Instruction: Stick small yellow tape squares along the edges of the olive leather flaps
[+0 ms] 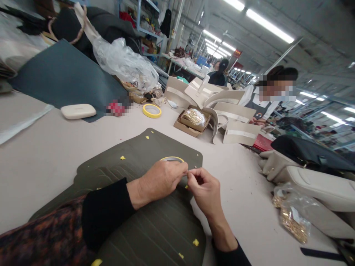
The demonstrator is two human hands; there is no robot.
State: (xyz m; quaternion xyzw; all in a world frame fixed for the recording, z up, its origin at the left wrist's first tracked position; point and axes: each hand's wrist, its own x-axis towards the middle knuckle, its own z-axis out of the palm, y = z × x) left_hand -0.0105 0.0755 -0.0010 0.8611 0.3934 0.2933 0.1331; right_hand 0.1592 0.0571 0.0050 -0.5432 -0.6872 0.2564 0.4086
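While both hands meet at the centre of the frame, the left hand [162, 179] and the right hand [203, 190] pinch something very small between their fingertips; what it is, I cannot tell. They work over a dark olive leather panel [155, 225] that lies on the beige table [41, 155] and carries small yellow tape pieces [195, 242]. A roll of yellow tape [172, 159] lies on the panel just behind the left hand. Further up, a second tape roll [152, 110] and a box of gold hardware [192, 120] rest on the table.
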